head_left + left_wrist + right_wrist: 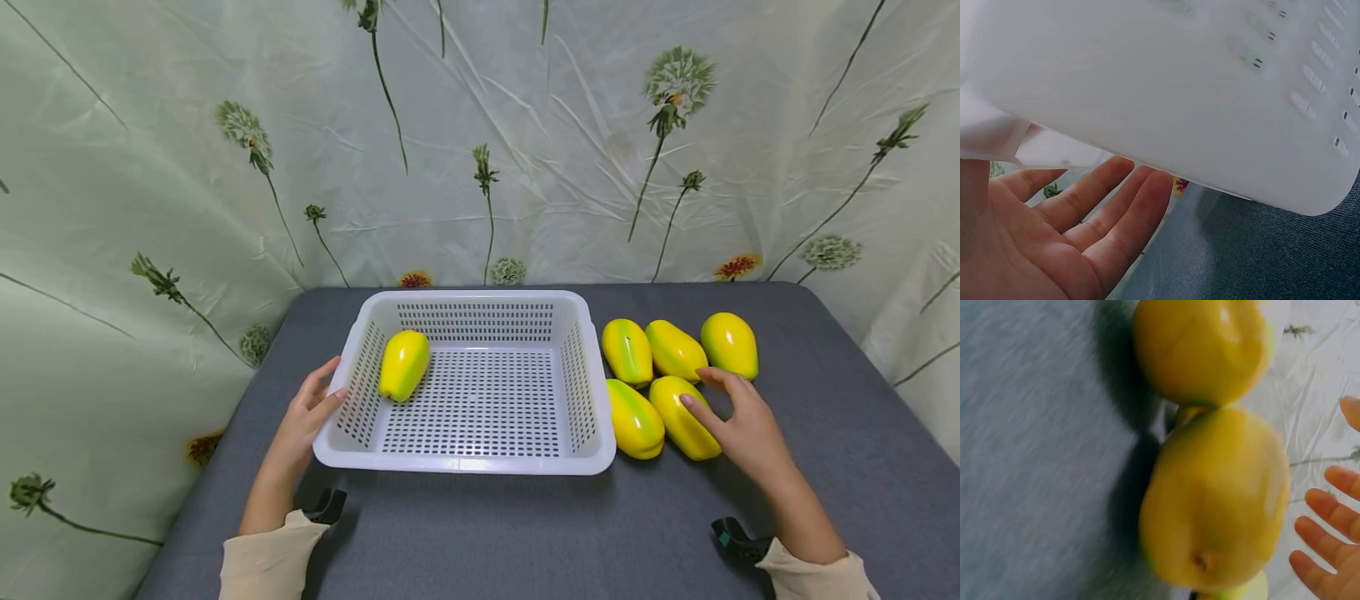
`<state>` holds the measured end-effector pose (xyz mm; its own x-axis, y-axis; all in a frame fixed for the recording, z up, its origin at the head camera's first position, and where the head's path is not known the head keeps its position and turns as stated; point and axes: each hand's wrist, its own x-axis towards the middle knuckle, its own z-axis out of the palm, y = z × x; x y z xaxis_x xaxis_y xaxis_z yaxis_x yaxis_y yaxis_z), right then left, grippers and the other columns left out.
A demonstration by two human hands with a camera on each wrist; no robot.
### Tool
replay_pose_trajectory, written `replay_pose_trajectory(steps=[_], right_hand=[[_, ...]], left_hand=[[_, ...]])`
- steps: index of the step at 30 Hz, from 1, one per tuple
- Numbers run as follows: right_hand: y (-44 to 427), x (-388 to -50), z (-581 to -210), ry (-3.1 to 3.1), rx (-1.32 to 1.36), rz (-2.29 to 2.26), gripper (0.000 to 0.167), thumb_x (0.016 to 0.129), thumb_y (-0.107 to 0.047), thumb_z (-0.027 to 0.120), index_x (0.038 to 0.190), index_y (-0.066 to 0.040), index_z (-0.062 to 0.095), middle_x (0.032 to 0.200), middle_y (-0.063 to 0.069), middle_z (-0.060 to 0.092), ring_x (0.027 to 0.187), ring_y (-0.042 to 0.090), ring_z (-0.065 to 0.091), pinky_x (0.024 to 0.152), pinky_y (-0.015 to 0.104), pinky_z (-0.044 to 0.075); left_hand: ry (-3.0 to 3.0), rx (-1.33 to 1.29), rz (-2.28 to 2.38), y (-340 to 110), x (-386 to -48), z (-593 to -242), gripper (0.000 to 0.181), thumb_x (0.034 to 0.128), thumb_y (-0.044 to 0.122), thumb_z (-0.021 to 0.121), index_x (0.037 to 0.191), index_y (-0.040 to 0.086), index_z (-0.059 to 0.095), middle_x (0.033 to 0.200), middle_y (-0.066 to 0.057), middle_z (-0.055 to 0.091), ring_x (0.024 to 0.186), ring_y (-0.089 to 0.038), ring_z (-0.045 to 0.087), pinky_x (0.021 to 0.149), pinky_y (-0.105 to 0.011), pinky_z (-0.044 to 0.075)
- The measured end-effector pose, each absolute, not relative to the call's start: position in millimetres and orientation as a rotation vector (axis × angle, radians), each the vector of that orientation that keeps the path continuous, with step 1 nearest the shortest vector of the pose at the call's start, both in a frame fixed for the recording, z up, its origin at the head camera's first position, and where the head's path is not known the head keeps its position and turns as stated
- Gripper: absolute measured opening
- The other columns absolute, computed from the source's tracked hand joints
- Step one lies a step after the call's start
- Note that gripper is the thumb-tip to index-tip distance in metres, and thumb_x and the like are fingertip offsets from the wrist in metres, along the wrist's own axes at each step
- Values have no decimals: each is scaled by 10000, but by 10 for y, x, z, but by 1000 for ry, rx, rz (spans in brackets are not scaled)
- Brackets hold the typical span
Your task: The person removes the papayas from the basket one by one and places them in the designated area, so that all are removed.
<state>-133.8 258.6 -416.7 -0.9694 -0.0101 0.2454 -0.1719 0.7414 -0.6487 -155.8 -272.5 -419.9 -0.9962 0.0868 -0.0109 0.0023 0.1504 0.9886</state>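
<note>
A white plastic basket (pixel 465 464) stands on the table with one yellow-green papaya (pixel 405 365) lying at its left end. At the basket's left side, my left hand (pixel 306 417) holds the rim, thumb over the top and fingers below its outer edge. In the left wrist view the left fingers (pixel 1125 228) reach up behind the basket wall (pixel 1147 94). My right hand (pixel 746 425) hovers by the nearest right papaya (pixel 682 421), fingers spread and holding nothing. The right wrist view shows that papaya (pixel 1216 500) apart from the right fingers (pixel 1332 509).
Right of the basket, more papayas lie close together: one (pixel 636 421) near the basket corner, one (pixel 627 352) behind it, one (pixel 677 350) in the middle and one (pixel 730 346) at the far right. A flower-printed curtain (pixel 555 167) hangs behind the grey table (pixel 525 533).
</note>
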Motion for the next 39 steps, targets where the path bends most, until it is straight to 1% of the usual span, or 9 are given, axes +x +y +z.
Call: replay_pose_trajectory(steps=[6, 12, 21, 28, 33, 39], right_hand=[[2463, -1402, -4052, -2593, 226, 1072, 475, 871, -222, 601, 1236, 38, 444, 1201, 225, 444, 1100, 428, 382, 865, 599, 294], [2385, -1476, -3920, -2490, 288, 1077, 423, 861, -158, 612, 1207, 41, 472, 1182, 213, 474, 1111, 403, 395, 900, 581, 294], [2233, -1579, -3660, -2500, 324, 1111, 417, 861, -188, 613, 1201, 16, 482, 1177, 178, 478, 1101, 363, 394, 891, 569, 294], [2048, -1718, -3464, -2498, 418, 1130, 444, 842, -203, 639, 1205, 4, 489, 1185, 151, 474, 1116, 336, 407, 899, 556, 318], [1864, -1799, -3327, -2527, 513, 1132, 477, 843, -242, 636, 1236, -29, 469, 1217, 118, 457, 1131, 299, 417, 913, 524, 342], [1590, -1903, -3214, -2541, 699, 1100, 522, 847, -248, 631, 1273, -24, 429, 1244, 136, 449, 1125, 309, 426, 913, 497, 359]], left_hand=[[2325, 94, 2013, -2725, -1559, -4203, 581, 948, 203, 463, 1430, 119, 150, 1315, -259, 339, 884, -153, 595, 637, -390, 525], [2326, 83, 2007, -2717, -1556, -4199, 583, 946, 210, 467, 1431, 133, 153, 1302, -257, 351, 882, -177, 600, 629, -406, 525], [2339, 84, 2002, -2719, -1558, -4201, 579, 948, 203, 462, 1432, 130, 153, 1296, -261, 359, 874, -179, 600, 629, -408, 525], [2322, 78, 2012, -2724, -1556, -4201, 584, 947, 200, 464, 1434, 134, 147, 1314, -252, 343, 876, -169, 598, 630, -404, 525], [2330, 70, 2003, -2729, -1557, -4207, 588, 943, 215, 472, 1431, 133, 154, 1323, -247, 339, 885, -167, 592, 639, -399, 525], [2319, 78, 2010, -2728, -1552, -4200, 584, 947, 206, 464, 1432, 137, 147, 1333, -241, 331, 895, -169, 584, 647, -400, 524]])
